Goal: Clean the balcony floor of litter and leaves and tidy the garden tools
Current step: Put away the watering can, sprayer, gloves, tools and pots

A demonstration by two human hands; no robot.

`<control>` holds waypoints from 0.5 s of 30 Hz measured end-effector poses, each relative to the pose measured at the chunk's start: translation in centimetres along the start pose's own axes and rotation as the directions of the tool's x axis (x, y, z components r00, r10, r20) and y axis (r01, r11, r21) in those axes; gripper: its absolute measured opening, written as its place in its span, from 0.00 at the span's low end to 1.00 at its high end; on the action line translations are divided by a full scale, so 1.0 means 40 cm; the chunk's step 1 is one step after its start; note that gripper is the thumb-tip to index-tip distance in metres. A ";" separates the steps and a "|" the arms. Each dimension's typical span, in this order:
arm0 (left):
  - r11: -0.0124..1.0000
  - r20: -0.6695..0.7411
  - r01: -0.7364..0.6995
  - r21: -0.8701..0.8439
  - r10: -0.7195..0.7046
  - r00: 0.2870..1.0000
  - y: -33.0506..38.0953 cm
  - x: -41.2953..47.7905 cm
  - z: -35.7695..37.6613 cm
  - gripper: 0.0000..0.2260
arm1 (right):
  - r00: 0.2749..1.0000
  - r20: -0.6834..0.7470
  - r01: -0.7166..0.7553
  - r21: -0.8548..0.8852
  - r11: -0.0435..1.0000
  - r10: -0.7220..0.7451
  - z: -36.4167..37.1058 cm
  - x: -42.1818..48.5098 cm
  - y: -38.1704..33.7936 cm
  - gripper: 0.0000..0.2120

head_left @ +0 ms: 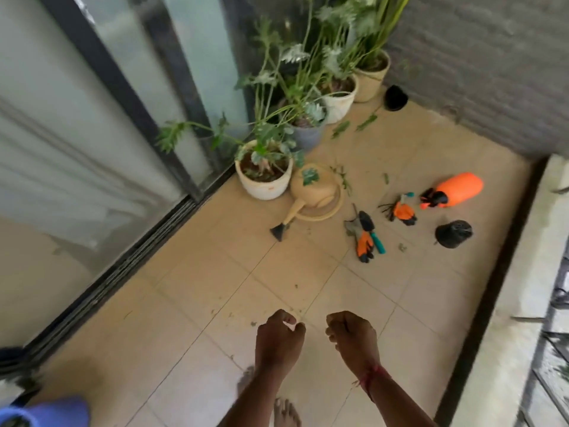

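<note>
So both hands are out front over the tiled floor [215,303], left hand [278,337] and right hand [351,337] loosely curled into fists, nothing in either as far as I can tell. Red thread [371,377] around the right wrist. Tools are scattered further ahead: tan watering can [311,192] beside a white plant pot [264,180], an orange sprayer bottle [455,190] lying on its side, two orange-black gloves [365,243] [403,212], a teal-handled trowel [372,232], and a black bag [453,234]. Green leaves [340,129] lie near the pots. No readable labels anywhere, it's a bit blurry.
</note>
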State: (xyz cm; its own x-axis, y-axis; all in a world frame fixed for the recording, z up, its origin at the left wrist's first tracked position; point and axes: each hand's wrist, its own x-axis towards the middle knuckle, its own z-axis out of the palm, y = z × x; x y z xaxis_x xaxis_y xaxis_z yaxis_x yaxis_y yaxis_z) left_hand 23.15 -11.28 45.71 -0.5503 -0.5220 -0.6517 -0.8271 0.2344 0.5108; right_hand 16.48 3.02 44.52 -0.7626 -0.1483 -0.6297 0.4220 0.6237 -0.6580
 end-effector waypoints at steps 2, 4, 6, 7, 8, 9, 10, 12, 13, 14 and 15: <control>1.000 0.025 -0.018 0.024 0.017 1.000 0.074 0.009 0.026 0.06 | 0.999 -0.029 -0.017 0.047 0.999 0.018 -0.063 0.021 -0.007 0.08; 0.999 0.061 -0.036 0.032 0.034 0.998 0.139 0.020 0.049 0.07 | 0.998 -0.054 -0.030 0.071 0.997 0.034 -0.119 0.045 -0.024 0.08; 0.998 0.075 -0.048 0.049 0.044 0.996 0.199 0.040 0.071 0.07 | 0.997 -0.058 -0.045 0.085 0.995 0.050 -0.170 0.079 -0.050 0.09; 0.998 0.078 -0.042 0.055 0.037 0.996 0.230 0.054 0.082 0.08 | 0.997 -0.055 -0.052 0.085 0.995 0.057 -0.194 0.101 -0.064 0.10; 0.998 0.071 -0.040 0.054 0.036 0.997 0.259 0.077 0.098 0.09 | 0.997 -0.052 -0.057 0.072 0.996 0.061 -0.220 0.129 -0.083 0.11; 0.998 0.062 -0.040 0.055 0.036 0.997 0.285 0.100 0.115 0.11 | 0.997 -0.047 -0.051 0.052 0.997 0.053 -0.242 0.160 -0.104 0.11; 0.998 0.061 -0.021 0.064 0.017 0.998 0.310 0.114 0.127 0.12 | 0.998 -0.039 -0.046 0.022 0.999 0.047 -0.259 0.187 -0.120 0.12; 0.998 0.074 0.021 0.067 -0.026 0.997 0.372 0.169 0.155 0.11 | 0.999 -0.034 -0.043 -0.005 0.999 0.043 -0.291 0.261 -0.152 0.12; 0.997 0.077 0.045 0.056 -0.049 0.996 0.398 0.196 0.172 0.11 | 0.999 -0.014 -0.038 -0.029 0.999 0.037 -0.305 0.299 -0.167 0.12; 0.997 0.076 0.074 0.038 -0.077 0.994 0.424 0.216 0.185 0.11 | 0.999 0.016 -0.032 -0.068 0.997 0.033 -0.318 0.333 -0.182 0.12; 0.995 0.074 0.094 0.018 -0.095 0.993 0.448 0.234 0.191 0.11 | 0.999 0.037 -0.011 -0.099 0.995 0.015 -0.327 0.362 -0.194 0.12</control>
State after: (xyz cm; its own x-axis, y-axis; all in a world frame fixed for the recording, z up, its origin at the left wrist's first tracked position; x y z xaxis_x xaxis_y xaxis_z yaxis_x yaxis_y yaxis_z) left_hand 2.30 -5.71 44.48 -0.4762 -0.4796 -0.7371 -0.8771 0.1992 0.4370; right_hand -4.26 6.06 45.89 -0.7374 -0.1671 -0.6544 0.3803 0.6981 -0.6067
